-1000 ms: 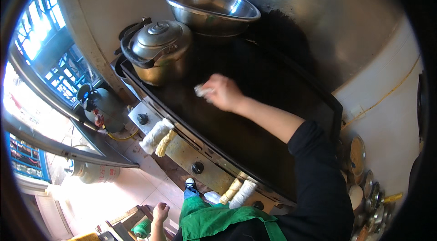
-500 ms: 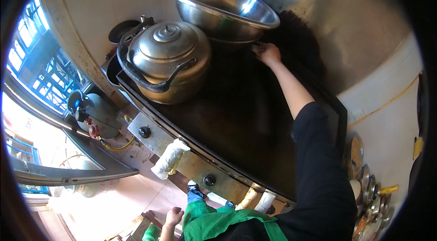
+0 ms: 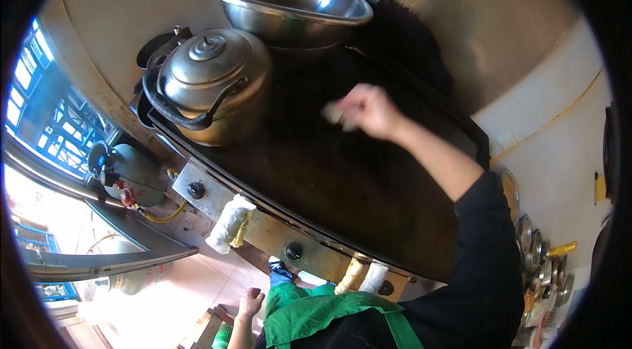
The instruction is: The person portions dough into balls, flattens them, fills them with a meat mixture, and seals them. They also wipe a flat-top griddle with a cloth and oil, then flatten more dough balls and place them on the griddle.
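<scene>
Above the dark flat griddle is my right hand, its fingers closed together. A small, pale, motion-blurred thing shows at the fingertips; its kind is too smeared to make out. My left hand hangs low near the green apron, fingers curled into a loose fist with nothing visible in it. On the griddle's left part stands a lidded metal pot with a dark curved handle. Behind it, at the back, sits a wide stainless steel basin.
White cloths and a yellowish cloth hang on the griddle's front panel, beside black knobs. At left, a gas cylinder stands near a metal-framed door. Several bowls and dishes line the right side.
My right hand has drawn back from beside the basin toward me, over the griddle's middle. The left hand stays low. The whole view has shifted slightly.
</scene>
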Available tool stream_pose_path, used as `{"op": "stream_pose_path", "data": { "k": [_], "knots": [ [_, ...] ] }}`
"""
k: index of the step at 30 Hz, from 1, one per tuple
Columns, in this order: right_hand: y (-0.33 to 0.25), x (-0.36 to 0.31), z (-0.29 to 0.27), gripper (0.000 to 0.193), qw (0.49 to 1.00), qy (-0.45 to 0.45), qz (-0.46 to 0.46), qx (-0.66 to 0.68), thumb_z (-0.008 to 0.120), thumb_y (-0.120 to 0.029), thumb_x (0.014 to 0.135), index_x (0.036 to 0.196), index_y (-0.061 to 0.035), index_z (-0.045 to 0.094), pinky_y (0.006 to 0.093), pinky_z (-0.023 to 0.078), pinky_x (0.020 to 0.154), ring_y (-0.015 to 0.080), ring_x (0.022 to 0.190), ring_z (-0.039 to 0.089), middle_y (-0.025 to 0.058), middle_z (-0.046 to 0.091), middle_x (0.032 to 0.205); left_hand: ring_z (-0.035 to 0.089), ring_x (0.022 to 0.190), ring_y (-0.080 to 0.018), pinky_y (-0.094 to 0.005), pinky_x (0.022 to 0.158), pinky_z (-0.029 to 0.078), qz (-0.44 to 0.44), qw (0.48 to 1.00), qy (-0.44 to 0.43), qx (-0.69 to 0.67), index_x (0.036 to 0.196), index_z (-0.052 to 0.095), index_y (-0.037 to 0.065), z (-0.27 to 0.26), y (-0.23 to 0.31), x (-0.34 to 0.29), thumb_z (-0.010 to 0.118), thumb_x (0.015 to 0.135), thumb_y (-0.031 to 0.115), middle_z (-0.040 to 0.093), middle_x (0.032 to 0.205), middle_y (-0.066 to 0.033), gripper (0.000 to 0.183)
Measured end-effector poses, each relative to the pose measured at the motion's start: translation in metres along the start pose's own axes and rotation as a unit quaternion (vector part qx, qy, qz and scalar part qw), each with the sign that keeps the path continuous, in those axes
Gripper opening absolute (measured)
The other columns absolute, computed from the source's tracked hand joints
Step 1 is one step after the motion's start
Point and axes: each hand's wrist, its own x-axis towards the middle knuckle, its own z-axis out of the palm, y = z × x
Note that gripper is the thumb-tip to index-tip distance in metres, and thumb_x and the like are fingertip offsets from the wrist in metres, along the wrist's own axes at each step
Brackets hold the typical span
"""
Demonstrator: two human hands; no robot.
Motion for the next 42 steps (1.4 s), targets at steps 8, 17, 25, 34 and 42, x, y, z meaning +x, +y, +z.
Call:
{"op": "stream_pose_path", "data": {
  "k": [8, 17, 25, 34, 42],
  "knots": [
    [0.102, 0.026, -0.052, 0.021, 0.921, 0.143, 0.31, -0.189, 0.071, -0.012, 0.082, 0.101, -0.0057, 0.074, 0.0348, 0.054, 0.078, 0.0247, 0.089, 0.069, 0.0136, 0.072, 0.098, 0.069, 0.098, -0.0306, -0.0381, 0.088, 0.053, -0.021, 0.999, 0.016, 0.041, 0.111, 0.066, -0.006, -0.003, -0.028, -0.011, 0.068, 0.082, 0.027, 0.071, 0.102, -0.0223, 0.043],
    [-0.062, -0.019, 0.072, 0.016, 0.997, -0.05, -0.035, -0.052, 0.072, -0.008, 0.076, 0.092, -0.009, 0.075, 0.0417, 0.053, 0.074, 0.0319, 0.083, 0.064, 0.0127, 0.064, 0.085, 0.068, 0.101, -0.0314, -0.0382, 0.09, 0.052, 0.029, 0.996, -0.022, 0.081, 0.111, 0.066, -0.002, 0.006, 0.012, 0.017, 0.066, 0.084, 0.029, 0.07, 0.105, -0.0211, 0.042],
    [-0.093, -0.04, 0.069, 0.017, 0.982, -0.135, -0.037, 0.128, 0.071, 0.002, 0.079, 0.093, -0.0048, 0.075, 0.0303, 0.054, 0.073, 0.0196, 0.081, 0.068, 0.0102, 0.07, 0.091, 0.068, 0.098, -0.0327, -0.0392, 0.088, 0.053, 0.035, 0.997, -0.001, 0.068, 0.113, 0.064, -0.002, -0.002, 0.016, 0.008, 0.064, 0.085, 0.03, 0.07, 0.103, -0.0219, 0.042],
    [-0.076, 0.024, 0.096, 0.02, 0.993, -0.073, -0.054, -0.07, 0.068, -0.004, 0.076, 0.095, -0.0045, 0.074, 0.0372, 0.054, 0.077, 0.0297, 0.087, 0.067, 0.0118, 0.068, 0.092, 0.069, 0.097, -0.0331, -0.0402, 0.088, 0.053, 0.009, 0.998, 0.03, 0.063, 0.113, 0.066, -0.002, -0.002, -0.006, -0.01, 0.064, 0.084, 0.029, 0.07, 0.101, -0.0219, 0.042],
    [-0.104, -0.029, 0.08, 0.016, 0.955, -0.238, -0.177, 0.006, 0.067, 0.004, 0.073, 0.082, -0.0062, 0.074, 0.039, 0.053, 0.077, 0.0298, 0.088, 0.066, 0.0096, 0.067, 0.086, 0.069, 0.094, -0.0325, -0.0389, 0.085, 0.054, 0.093, 0.992, 0.065, 0.055, 0.11, 0.066, -0.002, 0.02, 0.01, -0.012, 0.065, 0.084, 0.028, 0.07, 0.098, -0.0221, 0.04]
  ]
}}
